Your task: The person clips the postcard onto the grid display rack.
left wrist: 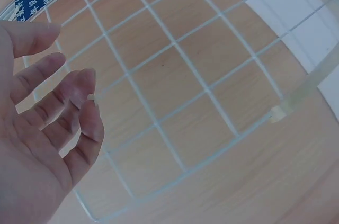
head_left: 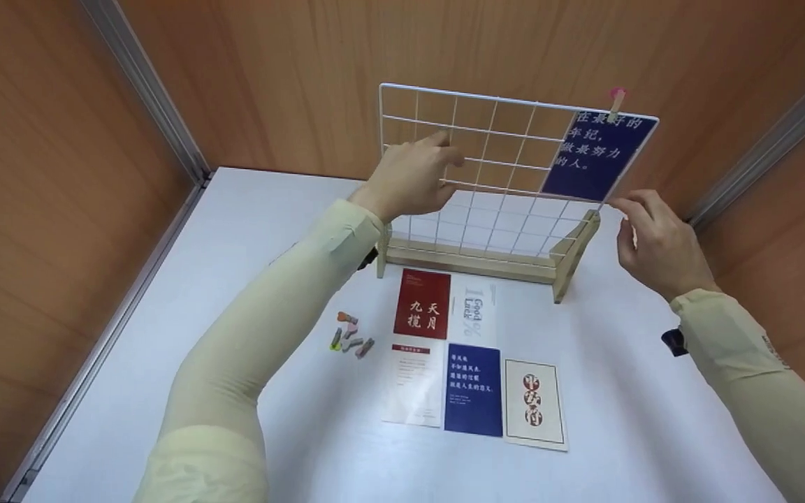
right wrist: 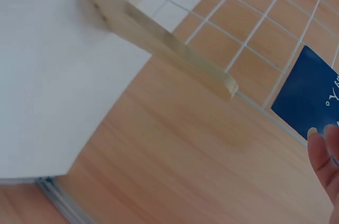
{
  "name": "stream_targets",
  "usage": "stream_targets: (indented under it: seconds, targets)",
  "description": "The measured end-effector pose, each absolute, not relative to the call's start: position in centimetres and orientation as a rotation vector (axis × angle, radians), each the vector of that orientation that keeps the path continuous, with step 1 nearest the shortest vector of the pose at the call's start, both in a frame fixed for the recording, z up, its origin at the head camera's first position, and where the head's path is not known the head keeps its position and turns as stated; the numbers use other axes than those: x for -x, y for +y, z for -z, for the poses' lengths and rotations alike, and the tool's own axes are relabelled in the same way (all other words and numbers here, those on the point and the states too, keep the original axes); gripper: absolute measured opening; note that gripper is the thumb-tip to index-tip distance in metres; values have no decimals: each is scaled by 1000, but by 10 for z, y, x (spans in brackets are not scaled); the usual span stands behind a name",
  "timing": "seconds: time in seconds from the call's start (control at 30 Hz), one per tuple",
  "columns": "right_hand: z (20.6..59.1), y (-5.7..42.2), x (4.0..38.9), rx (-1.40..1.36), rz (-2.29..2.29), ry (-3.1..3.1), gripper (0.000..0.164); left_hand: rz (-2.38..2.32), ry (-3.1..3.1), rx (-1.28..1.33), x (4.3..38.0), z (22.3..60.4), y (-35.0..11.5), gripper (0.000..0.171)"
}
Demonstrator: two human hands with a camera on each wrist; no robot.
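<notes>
A white wire grid (head_left: pixel 507 168) stands upright in a wooden base (head_left: pixel 472 264). At its upper right corner hangs a dark blue card (head_left: pixel 595 157) with white characters, held by a small wooden clothespin (head_left: pixel 615 105) with a pink top. My left hand (head_left: pixel 413 175) is raised before the grid's left half, fingers loosely bent and nothing between them; the left wrist view shows thumb and fingers apart from the wires. Beside the blue card's lower right corner is my right hand (head_left: pixel 664 248), its fingertips (right wrist: pixel 313 133) right at the card's edge and the thumb apart.
On the white table (head_left: pixel 291 433) lie a red card (head_left: pixel 422 304), a white "Good Luck" card (head_left: pixel 474 314), a text card (head_left: pixel 413 384), another blue card (head_left: pixel 473 391) and a cream card (head_left: pixel 535 405). Several small clothespins (head_left: pixel 351 342) lie left of them. Wood-grain panels (head_left: pixel 277 91) surround the table.
</notes>
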State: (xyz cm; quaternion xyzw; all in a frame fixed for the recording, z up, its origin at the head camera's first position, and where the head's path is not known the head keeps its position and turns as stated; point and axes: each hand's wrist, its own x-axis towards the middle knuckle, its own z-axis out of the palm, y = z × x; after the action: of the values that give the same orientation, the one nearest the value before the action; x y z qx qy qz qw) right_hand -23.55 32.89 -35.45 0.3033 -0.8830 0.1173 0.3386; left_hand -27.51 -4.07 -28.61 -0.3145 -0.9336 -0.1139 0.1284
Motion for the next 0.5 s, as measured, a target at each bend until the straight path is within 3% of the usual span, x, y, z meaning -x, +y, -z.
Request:
stream_targets:
  seconds: [0.5]
  targets:
    - [412,328,225,-733,-382,-2477,22,535,-2847,758,260,350,-79,35]
